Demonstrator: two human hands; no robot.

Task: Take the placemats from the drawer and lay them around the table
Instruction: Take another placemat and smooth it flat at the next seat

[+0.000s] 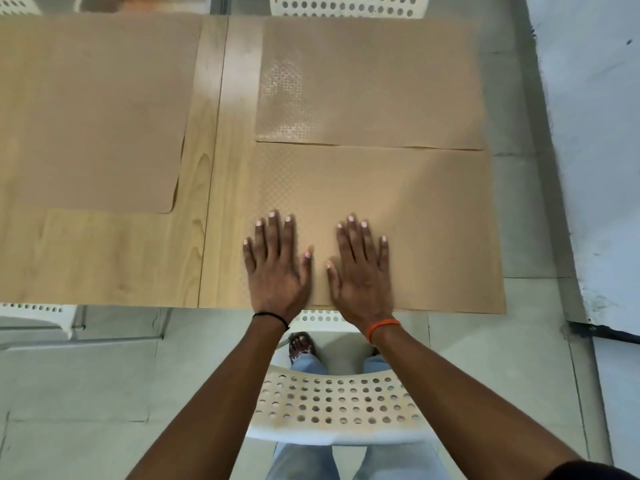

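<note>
on the near edge of the wooden table (214, 168), a tan placemat (433, 220) lies flat with its near edge along the table edge. both hands rest on it, palms down. left hand (277, 268): fingers straight and slightly spread, flat on the near left part of the mat, little finger close to the mat's left edge. right hand (362, 271): fingers straight and slightly spread, flat on the mat just beside the left hand, thumbs apart. neither hand curls round or pinches anything.

a black band (272, 317) sits on the left wrist; an orange band (382, 327) sits on the right wrist.

a second placemat (381, 81) lies directly beyond the first, its near edge touching or slightly overlapping the first mat's far edge; a dotted texture shows on its left part. a third placemat (93, 116) lies on the left half of the table, well apart from the other two, with bare wood between.

a white perforated chair (332, 407) stands below the near table edge, between the forearms. the back of another perforated chair (346, 5) shows beyond the far table edge.
</note>
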